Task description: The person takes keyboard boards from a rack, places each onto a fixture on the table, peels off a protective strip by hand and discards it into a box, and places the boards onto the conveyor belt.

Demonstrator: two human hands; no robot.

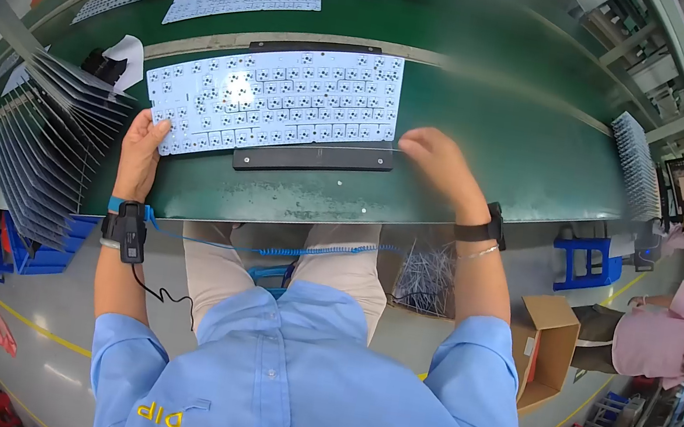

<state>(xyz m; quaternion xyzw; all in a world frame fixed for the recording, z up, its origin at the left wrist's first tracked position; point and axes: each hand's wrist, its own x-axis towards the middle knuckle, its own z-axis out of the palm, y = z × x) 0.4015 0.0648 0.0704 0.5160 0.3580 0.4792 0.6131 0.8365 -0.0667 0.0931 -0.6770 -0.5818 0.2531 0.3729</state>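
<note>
A white keyboard circuit board (pixel 288 98), dotted with many small switch footprints, lies tilted over a black fixture (pixel 315 159) on the green bench. My left hand (pixel 142 150) grips the board's lower left corner, thumb on top. Beyond the board's right end, my right hand (pixel 436 161) is slightly blurred, its fingers pinched together. A thin pale strip (pixel 369 148) appears to run from these fingers along the board's lower edge; its far end is hard to make out. A wrist strap with a black unit (pixel 127 233) and coiled blue cord is on my left wrist.
More white boards (pixel 246 0) lie on the green surface behind. Racks of upright boards stand at left (pixel 51 148) and right (pixel 635 164). A box of clear strips (pixel 427 277) sits below the bench edge, near an open cardboard box (pixel 549 355). Other people are at right.
</note>
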